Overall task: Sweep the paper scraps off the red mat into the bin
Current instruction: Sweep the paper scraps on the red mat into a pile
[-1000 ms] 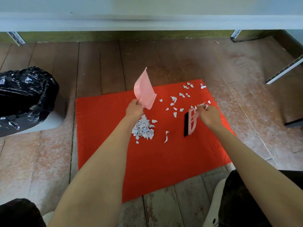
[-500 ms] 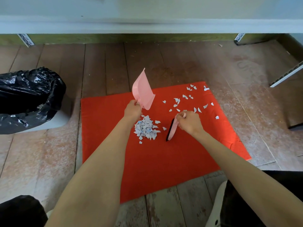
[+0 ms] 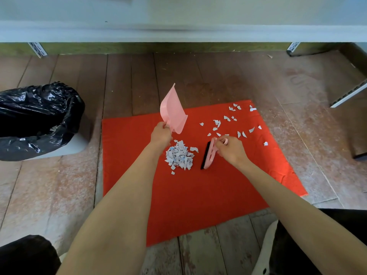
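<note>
A red mat lies on the wooden floor. A heap of white paper scraps sits near its middle, and several loose scraps are scattered toward its far right corner. My left hand grips the handle of a pink dustpan, tilted up just beyond the heap. My right hand holds a small pink brush with black bristles, standing on the mat just right of the heap. The bin lined with a black bag stands on the floor to the left.
A white shelf edge runs across the far side with metal brackets below it. A metal rail lies at the right. My knees and a white shoe show at the bottom edge.
My right hand swept the brush leftward from the mat's right part to beside the heap, pushing stray scraps into it. The left hand kept the dustpan raised.
</note>
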